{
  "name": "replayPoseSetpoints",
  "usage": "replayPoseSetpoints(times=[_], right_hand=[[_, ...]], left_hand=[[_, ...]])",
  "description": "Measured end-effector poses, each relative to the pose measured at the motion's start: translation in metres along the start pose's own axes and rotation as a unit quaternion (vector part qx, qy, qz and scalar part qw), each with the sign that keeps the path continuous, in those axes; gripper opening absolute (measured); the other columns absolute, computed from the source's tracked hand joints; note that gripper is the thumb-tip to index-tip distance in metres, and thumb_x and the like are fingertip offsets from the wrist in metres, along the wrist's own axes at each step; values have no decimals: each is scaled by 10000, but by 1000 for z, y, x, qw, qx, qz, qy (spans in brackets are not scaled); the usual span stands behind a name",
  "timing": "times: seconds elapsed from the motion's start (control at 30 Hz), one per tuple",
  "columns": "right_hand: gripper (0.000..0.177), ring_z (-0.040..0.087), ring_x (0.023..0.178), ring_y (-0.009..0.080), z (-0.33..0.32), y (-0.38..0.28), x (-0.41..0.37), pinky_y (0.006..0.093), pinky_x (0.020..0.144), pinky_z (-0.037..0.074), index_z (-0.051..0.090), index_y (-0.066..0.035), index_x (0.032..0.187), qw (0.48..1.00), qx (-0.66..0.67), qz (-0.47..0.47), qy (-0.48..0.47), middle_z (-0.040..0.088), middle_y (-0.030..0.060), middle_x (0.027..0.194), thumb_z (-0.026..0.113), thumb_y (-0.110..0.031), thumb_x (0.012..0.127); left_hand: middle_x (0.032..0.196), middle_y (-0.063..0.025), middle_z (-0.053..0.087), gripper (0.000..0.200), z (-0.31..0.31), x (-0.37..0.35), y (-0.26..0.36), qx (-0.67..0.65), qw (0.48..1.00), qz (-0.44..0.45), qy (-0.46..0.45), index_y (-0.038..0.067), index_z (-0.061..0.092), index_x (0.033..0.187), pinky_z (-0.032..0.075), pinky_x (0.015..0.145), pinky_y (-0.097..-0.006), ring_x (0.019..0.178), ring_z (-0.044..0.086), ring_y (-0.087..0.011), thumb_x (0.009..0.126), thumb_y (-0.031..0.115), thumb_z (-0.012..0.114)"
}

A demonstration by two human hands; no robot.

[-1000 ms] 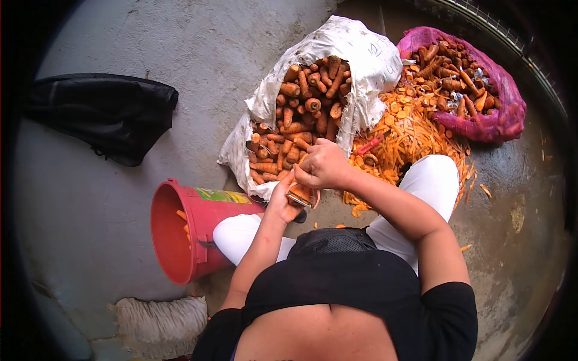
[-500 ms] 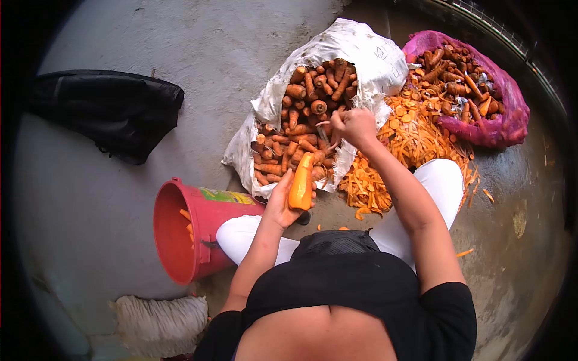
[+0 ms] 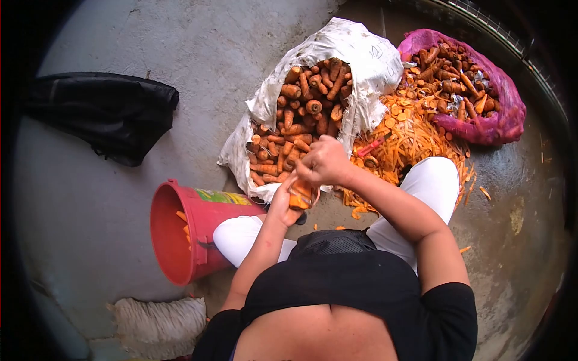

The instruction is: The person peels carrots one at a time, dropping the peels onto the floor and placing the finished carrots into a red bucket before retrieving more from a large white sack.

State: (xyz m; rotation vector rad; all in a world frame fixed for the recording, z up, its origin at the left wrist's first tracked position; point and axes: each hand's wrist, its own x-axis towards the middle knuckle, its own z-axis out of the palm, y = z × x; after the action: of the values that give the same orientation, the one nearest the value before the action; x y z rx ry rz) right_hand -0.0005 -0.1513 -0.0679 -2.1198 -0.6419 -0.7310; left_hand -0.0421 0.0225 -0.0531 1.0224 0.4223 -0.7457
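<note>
A peeled orange carrot (image 3: 299, 201) rests in my left hand (image 3: 282, 203), whose fingers curl around it. Over its far end is my right hand (image 3: 326, 161), closed, the fingers pinched together. Whatever the right hand grips is hidden and blurred; a thin curved shape shows beside the carrot below it. Just beyond both hands, a white sack (image 3: 372, 59) lies with its mouth towards me, full of unpeeled carrots (image 3: 295, 129). A red-handled tool (image 3: 371, 145) lies on the heap of carrot peelings (image 3: 404, 137), right of my right hand.
To my left a red bucket (image 3: 205, 210) lies tipped, with some orange pieces inside. A pink mesh sack (image 3: 512, 117) of carrots stands at the far right. A black cloth or bag (image 3: 111, 114) and a whitish sack (image 3: 159, 325) lie on the floor at left.
My right hand has come down and towards me from the sack's mouth to the carrot. The carrot is now partly covered, and the red-handled tool has come into view.
</note>
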Motion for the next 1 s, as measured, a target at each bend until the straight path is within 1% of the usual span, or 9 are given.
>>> replayPoseSetpoints(times=[0.07, 0.17, 0.37, 0.47, 0.53, 0.67, 0.87, 0.93, 1.0], right_hand=[[376, 357, 371, 116, 1, 33, 2, 298, 580, 405, 616, -181, 469, 998, -61, 21, 20, 418, -30, 360, 549, -270, 827], [463, 415, 395, 115, -15, 82, 7, 326, 626, 425, 628, -185, 488, 952, -255, 115, -123, 457, -2, 384, 467, -316, 901], [451, 538, 452, 171, -12, 71, 14, 316, 694, 447, 672, -163, 532, 946, -110, 299, -62, 563, 20, 453, 447, -310, 894], [423, 506, 428, 179, -17, 31, 16, 316, 599, 438, 653, -145, 503, 980, 26, 182, -81, 545, 37, 450, 497, -325, 852], [361, 468, 418, 167, -10, 11, 10, 324, 540, 389, 630, -162, 477, 998, 44, 30, 14, 490, 7, 418, 574, -281, 813], [331, 499, 437, 229, -6, -12, 3, 340, 535, 403, 574, -116, 430, 997, 48, -51, 11, 491, 60, 426, 609, -247, 731], [347, 440, 392, 165, -4, 16, 5, 291, 564, 401, 572, -157, 441, 1000, -4, -10, 14, 502, 6, 447, 611, -240, 775], [382, 429, 380, 146, -18, 60, 15, 296, 601, 422, 607, -175, 468, 984, -79, 136, -78, 494, -6, 431, 570, -287, 832], [396, 439, 389, 141, -29, 95, 7, 303, 643, 420, 639, -172, 508, 966, -193, 174, -20, 514, -10, 436, 537, -318, 862]], left_hand=[[859, -54, 607, 373, 2, -6, 0, 20, 1000, -12, -5, 101, 530, 1118, 516, 538, -308, 680, 612, -172, 957, 428, 446], [821, -110, 589, 387, -1, -15, 0, 2, 998, -41, -49, 72, 500, 1135, 514, 514, -312, 671, 604, -186, 971, 412, 417], [863, -102, 595, 418, 2, -17, 11, -27, 999, -14, -14, 73, 513, 1144, 515, 592, -343, 711, 599, -175, 968, 437, 406], [891, -89, 603, 413, -4, -12, 10, -37, 999, -27, -17, 71, 523, 1146, 517, 646, -362, 777, 599, -173, 968, 425, 409], [916, -79, 612, 398, -5, -7, 4, -40, 998, -16, 41, 74, 536, 1135, 516, 650, -358, 803, 604, -171, 969, 413, 411], [971, -51, 625, 384, 7, -6, -4, -59, 997, 8, 59, 80, 557, 1119, 512, 669, -363, 867, 607, -156, 970, 405, 415], [787, -71, 616, 407, -1, -8, -2, 41, 999, 20, -10, 75, 534, 1087, 496, 456, -309, 607, 612, -163, 971, 440, 397], [755, -84, 598, 408, 6, -15, -1, 57, 998, 9, -4, 87, 513, 1101, 478, 417, -302, 552, 597, -171, 971, 453, 387], [744, -101, 577, 403, 10, -29, -2, 57, 998, -19, -13, 106, 487, 1124, 461, 395, -301, 520, 583, -191, 972, 463, 380]])
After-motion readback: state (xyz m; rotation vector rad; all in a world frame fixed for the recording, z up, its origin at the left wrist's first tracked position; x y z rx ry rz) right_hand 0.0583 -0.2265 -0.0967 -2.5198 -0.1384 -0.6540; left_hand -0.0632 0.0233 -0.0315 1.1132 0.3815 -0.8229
